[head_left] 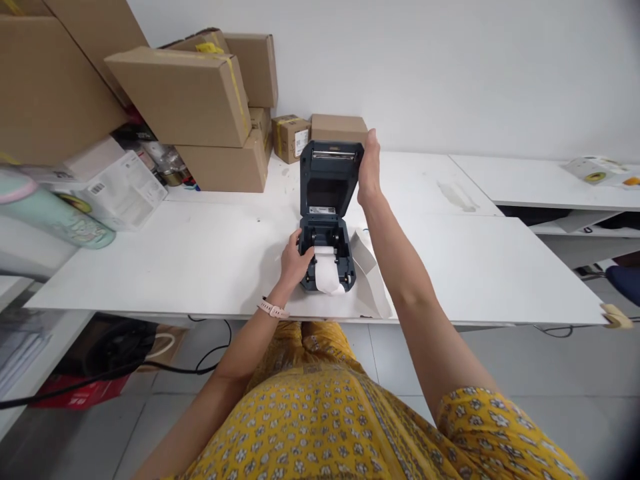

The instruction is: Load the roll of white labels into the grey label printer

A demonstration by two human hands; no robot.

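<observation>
A dark blue-grey label printer stands on the white table with its lid raised upright. White label paper runs out of its base and hangs over the front edge. My left hand grips the left side of the base, the thumb over the rim near the paper. My right hand lies along the right edge of the lid, fingers stretched upward; some of them are hidden from view. Beside the base, on the right, a curled strip of white backing paper rests on the table.
Cardboard boxes are stacked at the back left, with two smaller ones behind the printer. A mint-green bottle and a white box are at the left. Black cables hang below the table, near its front edge.
</observation>
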